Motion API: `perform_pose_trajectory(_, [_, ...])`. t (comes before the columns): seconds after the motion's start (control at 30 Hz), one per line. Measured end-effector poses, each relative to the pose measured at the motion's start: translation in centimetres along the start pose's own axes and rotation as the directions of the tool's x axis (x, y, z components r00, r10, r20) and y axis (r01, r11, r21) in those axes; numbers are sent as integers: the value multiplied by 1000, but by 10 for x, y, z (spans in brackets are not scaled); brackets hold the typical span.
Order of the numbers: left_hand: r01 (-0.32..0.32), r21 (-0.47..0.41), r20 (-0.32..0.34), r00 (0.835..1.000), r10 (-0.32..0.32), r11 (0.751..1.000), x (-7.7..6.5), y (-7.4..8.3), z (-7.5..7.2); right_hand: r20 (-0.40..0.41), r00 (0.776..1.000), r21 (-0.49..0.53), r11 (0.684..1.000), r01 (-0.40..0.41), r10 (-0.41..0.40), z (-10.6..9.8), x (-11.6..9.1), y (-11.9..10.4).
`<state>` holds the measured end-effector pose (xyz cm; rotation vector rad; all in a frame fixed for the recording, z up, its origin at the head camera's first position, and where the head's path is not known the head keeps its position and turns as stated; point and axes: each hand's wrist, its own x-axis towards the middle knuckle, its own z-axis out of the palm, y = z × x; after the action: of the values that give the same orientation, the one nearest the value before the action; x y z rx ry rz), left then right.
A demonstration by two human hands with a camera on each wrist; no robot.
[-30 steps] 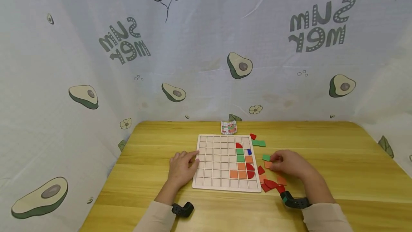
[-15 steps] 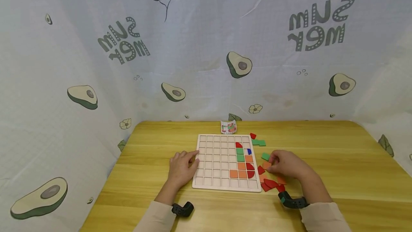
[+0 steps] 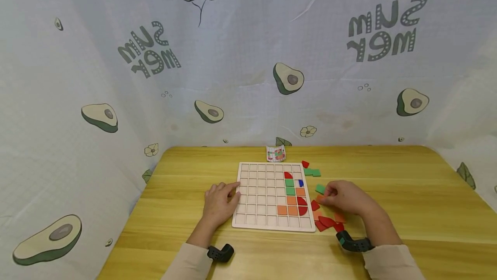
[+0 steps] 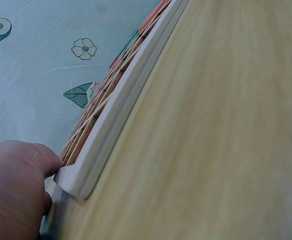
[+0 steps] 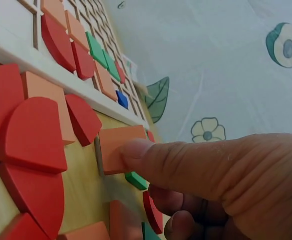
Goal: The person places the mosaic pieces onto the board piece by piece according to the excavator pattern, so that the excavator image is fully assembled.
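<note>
My right hand (image 3: 347, 196) pinches an orange square tile (image 5: 108, 150), with the thumb on its upper face and the other fingers partly hidden behind. The tile is right of the wooden grid board (image 3: 253, 200), beside a green tile (image 3: 320, 189). Along the board's left edge lies my left hand (image 3: 220, 202), index finger and thumb touching the rim. On the board's right side sit orange squares (image 3: 292, 210), green squares (image 3: 289, 190), red rounded pieces (image 3: 302, 210) and a small blue piece (image 3: 300, 183).
A small pattern card (image 3: 276, 154) stands behind the board. Loose red pieces (image 3: 326, 221) and orange tiles (image 3: 339, 217) lie by its lower right side; green tiles (image 3: 316, 173) and a red piece (image 3: 305, 164) lie by its upper right corner. A printed curtain (image 3: 248, 55) hangs behind.
The right hand has shifted slightly left toward the board, and the orange tile has moved with it. The left hand and the board have stayed in place.
</note>
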<state>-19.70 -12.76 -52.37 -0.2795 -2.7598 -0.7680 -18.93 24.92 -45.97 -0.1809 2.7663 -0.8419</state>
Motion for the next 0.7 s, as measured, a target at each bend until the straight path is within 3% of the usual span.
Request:
perform_pose_trajectory(0.47, [-19,9,-19,1000,19,1000,0,1,-1,5,1000,31,999,-13,13,-4,-2,-17])
perform_pose_trajectory(0.7, [-22,6,-30,999,22,1000,-1,1,-1,-23,997,37,997,69,-68,5,-2,-35])
